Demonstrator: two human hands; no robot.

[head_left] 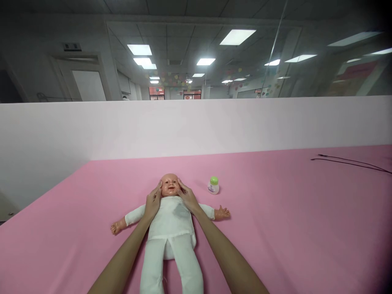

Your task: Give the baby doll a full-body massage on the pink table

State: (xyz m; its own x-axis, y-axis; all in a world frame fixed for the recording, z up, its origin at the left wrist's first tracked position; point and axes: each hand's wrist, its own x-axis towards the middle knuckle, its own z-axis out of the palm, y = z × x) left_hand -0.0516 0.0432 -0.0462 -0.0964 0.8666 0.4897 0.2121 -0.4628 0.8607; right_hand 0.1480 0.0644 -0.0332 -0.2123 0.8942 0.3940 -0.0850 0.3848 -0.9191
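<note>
A baby doll in a white cloth suit lies face up, its bare head toward the far side and its arms spread. My left hand cups the left side of the doll's head, fingers curved along the temple and cheek. On the opposite cheek, my right hand holds the head in the same way, its thumb low near the jaw. The doll's face shows between both hands. To the right of the head stands a small clear jar with a green lid, touched by neither hand.
A pink sheet covers the broad surface under the doll. Thin black cords lie at the far right. A low white wall runs along the back, with glass above it reflecting ceiling lights.
</note>
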